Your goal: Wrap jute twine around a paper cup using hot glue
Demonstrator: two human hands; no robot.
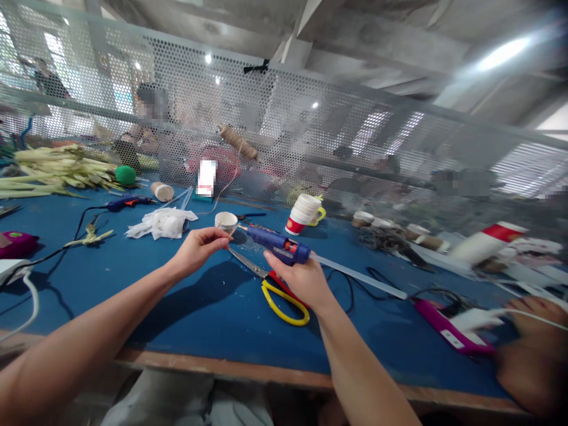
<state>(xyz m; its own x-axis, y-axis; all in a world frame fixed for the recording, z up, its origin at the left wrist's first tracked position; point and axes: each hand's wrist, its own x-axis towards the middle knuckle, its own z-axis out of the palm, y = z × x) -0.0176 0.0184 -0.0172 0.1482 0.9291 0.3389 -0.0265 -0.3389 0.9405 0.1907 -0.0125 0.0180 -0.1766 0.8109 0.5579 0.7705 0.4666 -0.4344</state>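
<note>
In the head view my right hand [306,279] is wrapped round a blue hot glue gun [277,242]. A long translucent glue stick [361,276] sticks out of its back end. My left hand [202,248] is closed in a pinch on a thin tan strand [232,231], close by the gun's nozzle. Just behind the left fingertips stands a small white paper cup [226,221]. Scissors [284,303] with yellow and red handles lie open on the table below the gun, partly covered by my right hand.
A white cloth [162,223], a second glue gun [128,203] and a green ball [125,174] lie left. Stacked paper cups [304,214] stand behind. Twine [238,142] hangs on the mesh screen. At right are a purple power strip [452,331] and another person's arm [535,349].
</note>
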